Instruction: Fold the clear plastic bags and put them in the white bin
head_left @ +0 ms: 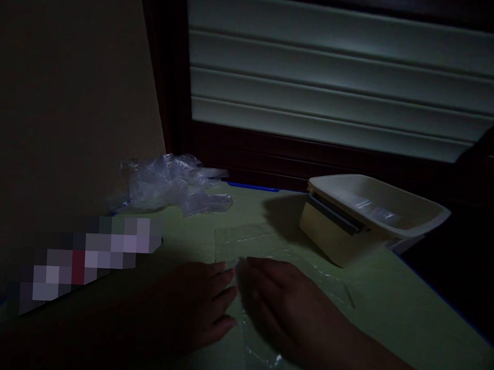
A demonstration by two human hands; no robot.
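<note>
A clear plastic bag (255, 237) lies flat on the pale green tabletop, its edges catching a little light. My left hand (207, 303) rests at the bag's left side, palm down, with its fingers stretched and slightly apart. On the bag itself lies my right hand (291, 307), fingers extended close together and fingertips beside those of the left hand. Part of the bag is hidden under the right hand. The dim light leaves it unclear whether the fingertips press a fold in the plastic.
A heap of crumpled clear plastic bags (165, 181) sits at the back left. To the right stands a cream plastic container (335, 238) with something clear inside. A blurred-out item (92, 260) lies at left. Behind the table (372, 316) is a dark-framed slatted panel (337, 74).
</note>
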